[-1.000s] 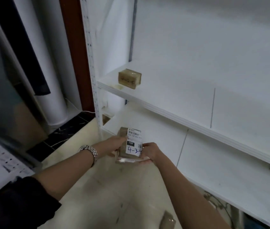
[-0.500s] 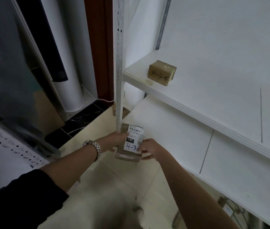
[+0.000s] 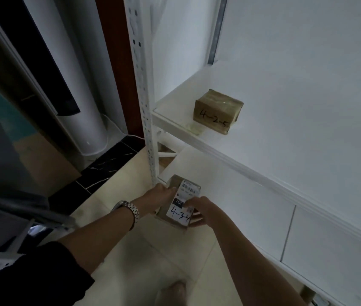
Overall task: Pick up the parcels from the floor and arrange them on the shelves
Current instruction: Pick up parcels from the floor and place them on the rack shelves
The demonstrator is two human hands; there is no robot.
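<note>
Box: a small brown box with a white label marked 4-3-4. It is just right of the foot of the post, at the corner of the low shelf. I cannot tell if it rests on the shelf.
Left hand: the left hand holds the box's left side, fingers bent round it.
Right hand: the right hand holds the box's right side, thumb on the label.
Box and hands: the box is between both hands and touches both.
Other box: the other box, marked 4-2-5, sits on the high shelf, right of the post, well apart from the hands.
Watch: a watch is on the left wrist.
</note>
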